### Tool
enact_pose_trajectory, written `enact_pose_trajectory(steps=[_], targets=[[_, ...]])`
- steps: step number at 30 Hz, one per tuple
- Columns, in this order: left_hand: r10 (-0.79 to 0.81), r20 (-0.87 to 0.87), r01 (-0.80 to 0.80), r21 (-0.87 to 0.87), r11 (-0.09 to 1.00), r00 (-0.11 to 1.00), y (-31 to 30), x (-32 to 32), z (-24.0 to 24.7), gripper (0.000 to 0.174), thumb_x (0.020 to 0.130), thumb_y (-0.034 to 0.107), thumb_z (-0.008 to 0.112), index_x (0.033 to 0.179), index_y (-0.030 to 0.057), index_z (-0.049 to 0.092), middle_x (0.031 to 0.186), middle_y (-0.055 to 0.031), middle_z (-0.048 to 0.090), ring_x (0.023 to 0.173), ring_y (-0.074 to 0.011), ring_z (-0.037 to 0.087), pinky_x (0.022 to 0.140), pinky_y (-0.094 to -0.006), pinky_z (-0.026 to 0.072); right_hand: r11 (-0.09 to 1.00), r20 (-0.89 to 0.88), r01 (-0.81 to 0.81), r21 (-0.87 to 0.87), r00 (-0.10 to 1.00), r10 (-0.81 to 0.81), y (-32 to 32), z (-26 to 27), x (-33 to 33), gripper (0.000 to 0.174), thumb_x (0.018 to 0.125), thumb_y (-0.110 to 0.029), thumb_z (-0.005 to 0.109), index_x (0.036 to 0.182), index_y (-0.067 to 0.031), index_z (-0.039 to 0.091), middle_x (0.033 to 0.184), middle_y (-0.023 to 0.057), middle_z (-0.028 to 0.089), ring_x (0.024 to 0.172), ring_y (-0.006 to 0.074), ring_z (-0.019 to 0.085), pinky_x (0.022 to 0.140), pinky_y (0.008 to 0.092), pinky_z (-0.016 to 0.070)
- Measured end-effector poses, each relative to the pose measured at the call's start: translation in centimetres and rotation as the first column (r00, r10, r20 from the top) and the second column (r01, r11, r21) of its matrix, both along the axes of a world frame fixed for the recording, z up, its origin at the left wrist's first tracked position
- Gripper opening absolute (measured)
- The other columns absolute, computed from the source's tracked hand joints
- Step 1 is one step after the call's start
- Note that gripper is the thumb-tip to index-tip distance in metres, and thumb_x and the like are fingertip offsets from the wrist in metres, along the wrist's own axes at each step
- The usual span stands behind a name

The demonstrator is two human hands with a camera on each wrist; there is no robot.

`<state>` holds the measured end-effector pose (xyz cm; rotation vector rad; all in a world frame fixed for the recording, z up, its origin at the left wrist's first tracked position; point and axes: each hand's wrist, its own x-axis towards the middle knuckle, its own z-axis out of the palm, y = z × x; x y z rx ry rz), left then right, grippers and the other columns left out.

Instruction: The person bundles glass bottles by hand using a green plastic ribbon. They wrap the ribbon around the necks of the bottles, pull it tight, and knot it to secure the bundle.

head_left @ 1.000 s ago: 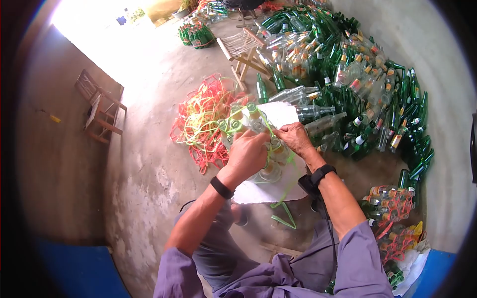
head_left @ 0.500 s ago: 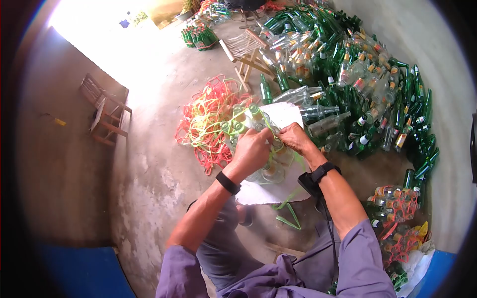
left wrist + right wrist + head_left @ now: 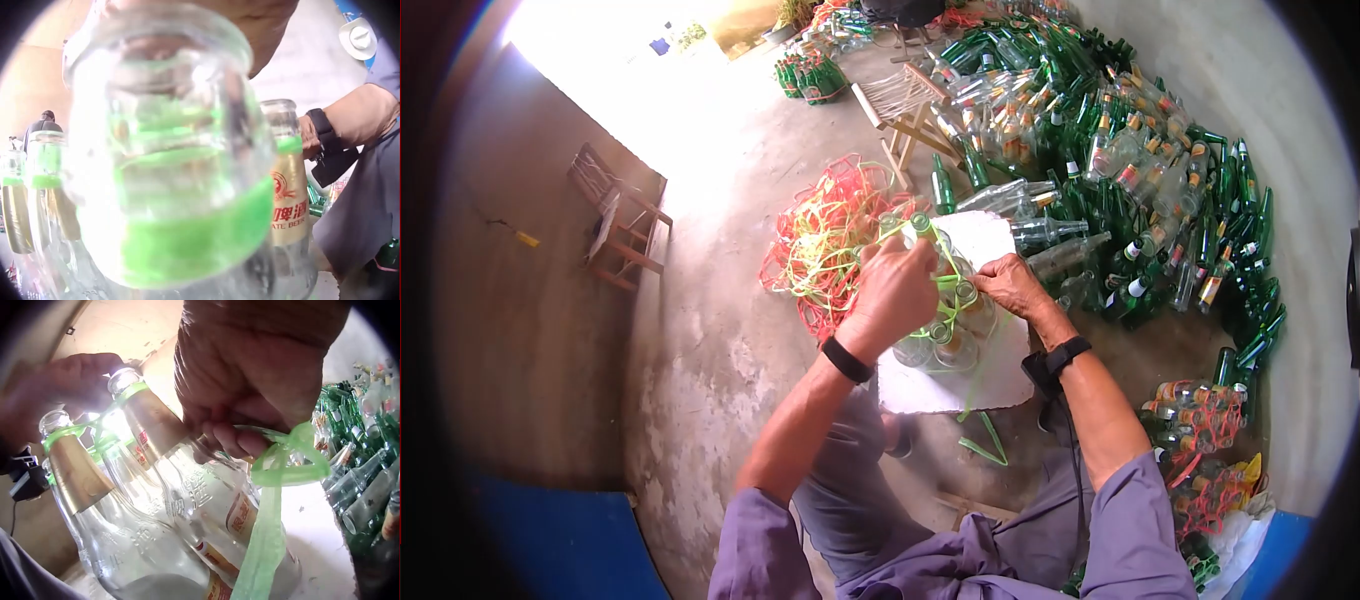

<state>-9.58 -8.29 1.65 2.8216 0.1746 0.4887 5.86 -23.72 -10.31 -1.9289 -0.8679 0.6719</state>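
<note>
A cluster of clear glass bottles (image 3: pixel 956 350) with gold neck labels stands on a white board (image 3: pixel 920 392). A green plastic strap (image 3: pixel 265 519) runs round the necks, with a loose tail hanging down. My right hand (image 3: pixel 1012 285) pinches the strap beside the right-hand necks; curled fingers (image 3: pixel 240 439) and a loop show in the right wrist view. Over the left-hand necks is my left hand (image 3: pixel 892 295), bent downward; its fingertips are hidden, and I cannot tell what they hold. A bottle neck (image 3: pixel 169 156) fills the left wrist view.
A tangle of red and yellow-green straps (image 3: pixel 825 250) lies left of the board. Green and clear bottles are piled (image 3: pixel 1100 150) along the right wall. A wooden folding stool (image 3: pixel 905 110) stands beyond, a wooden chair (image 3: pixel 620 220) at left, and strapped bottles (image 3: pixel 1200 415) at lower right.
My left hand has moved away from the right hand, leftward and back over the far-left bottle necks. The right hand stays by the right-hand necks, still pinching the strap. The head view shifts slightly.
</note>
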Motion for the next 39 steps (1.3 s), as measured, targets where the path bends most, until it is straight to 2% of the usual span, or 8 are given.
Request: enact_pose_trajectory(steps=[16, 18, 28, 31, 33, 34, 36, 39], targets=[[0.059, -0.025, -0.055, 0.123, 0.991, 0.998, 4.8, -0.9, -0.6, 0.01, 0.072, 0.007, 0.064, 0.081, 0.0089, 0.066, 0.078, -0.008, 0.068, 0.084, -0.0287, 0.064, 0.081, -0.0426, 0.0478, 0.998, 0.096, -0.008, 0.061, 0.995, 0.002, -1.5, 2.0, -0.9, 0.022, 0.087, -0.024, 0.067, 0.09, -0.0048, 0.077, 0.074, 0.0195, 0.068, 0.065, 0.0268, 0.064, 0.069, 0.0388, 0.0511], [0.089, 0.086, -0.092, 0.042, 0.995, 0.992, 5.5, -1.0, -0.4, 0.009, 0.075, 0.008, 0.064, 0.084, 0.0075, 0.067, 0.079, -0.0083, 0.069, 0.08, -0.0286, 0.067, 0.075, -0.0411, 0.0521, 0.997, 0.125, -0.024, 0.067, 0.992, 0.015, -1.5, 1.8, -0.7, 0.023, 0.088, -0.024, 0.066, 0.087, -0.003, 0.075, 0.072, 0.0196, 0.067, 0.064, 0.0266, 0.062, 0.068, 0.0394, 0.0505], [0.151, -0.156, -0.185, -0.233, 0.955, 0.976, 9.1, -0.1, -1.6, 0.009, 0.082, 0.009, 0.066, 0.089, 0.0038, 0.069, 0.077, -0.0091, 0.071, 0.07, -0.0159, 0.067, 0.066, -0.0341, 0.0519, 1.0, 0.243, -0.017, 0.017, 0.97, 0.012, -0.6, 4.0, -1.7, 0.028, 0.089, -0.023, 0.062, 0.083, 0.0022, 0.071, 0.08, 0.0241, 0.067, 0.072, 0.0388, 0.066, 0.071, 0.0451, 0.0522], [0.17, -0.125, -0.195, -0.228, 0.954, 0.978, 8.6, 0.1, -1.3, 0.008, 0.081, 0.007, 0.066, 0.088, 0.0032, 0.068, 0.076, -0.0085, 0.07, 0.069, -0.0156, 0.065, 0.066, -0.0339, 0.0516, 0.998, 0.255, -0.032, 0.05, 0.967, 0.018, -0.5, 3.6, -1.6, 0.029, 0.089, -0.024, 0.063, 0.082, 0.0033, 0.07, 0.079, 0.0239, 0.066, 0.071, 0.038, 0.065, 0.071, 0.0447, 0.0517], [0.17, -0.117, -0.195, -0.251, 0.948, 0.978, 8.8, 0.2, -1.6, 0.008, 0.081, 0.006, 0.066, 0.088, 0.0032, 0.068, 0.076, -0.008, 0.07, 0.069, -0.0156, 0.065, 0.066, -0.0335, 0.0513, 0.986, 0.222, -0.009, 0.166, 0.975, -0.029, -0.5, 3.2, -1.7, 0.026, 0.088, -0.015, 0.065, 0.077, 0.0078, 0.063, 0.058, 0.0181, 0.048, 0.056, 0.0118, 0.042, 0.057, 0.0361, 0.0441], [0.168, -0.107, -0.192, -0.276, 0.942, 0.98, 9.0, 0.4, -1.8, 0.008, 0.08, 0.005, 0.066, 0.088, 0.0032, 0.068, 0.075, -0.0075, 0.07, 0.068, -0.0156, 0.064, 0.066, -0.0332, 0.051, 0.986, 0.22, -0.009, 0.165, 0.975, -0.028, -0.5, 3.2, -1.7, 0.026, 0.088, -0.015, 0.065, 0.077, 0.0078, 0.063, 0.058, 0.0181, 0.048, 0.056, 0.0118, 0.042, 0.057, 0.0361, 0.0441], [0.169, -0.155, -0.207, -0.276, 0.939, 0.973, 9.7, 0.6, -1.8, 0.008, 0.08, 0.004, 0.066, 0.088, 0.0031, 0.068, 0.075, -0.0073, 0.07, 0.068, -0.0156, 0.064, 0.065, -0.033, 0.051, 0.999, 0.256, -0.013, 0.042, 0.967, 0.002, -0.5, 3.5, -1.5, 0.03, 0.088, -0.025, 0.065, 0.079, 0.0033, 0.069, 0.074, 0.0241, 0.065, 0.065, 0.0389, 0.062, 0.066, 0.0447, 0.0506], [0.139, -0.188, -0.192, -0.299, 0.935, 0.972, 10.6, 0.5, -1.9, 0.009, 0.079, 0.003, 0.066, 0.087, 0.0028, 0.068, 0.074, -0.0074, 0.069, 0.068, -0.0153, 0.064, 0.065, -0.0325, 0.0508, 0.996, 0.258, 0.013, 0.09, 0.965, -0.036, -0.3, 3.7, -2.0, 0.03, 0.088, -0.024, 0.065, 0.077, 0.0031, 0.068, 0.07, 0.0247, 0.063, 0.063, 0.0396, 0.061, 0.064, 0.0453, 0.0499]])
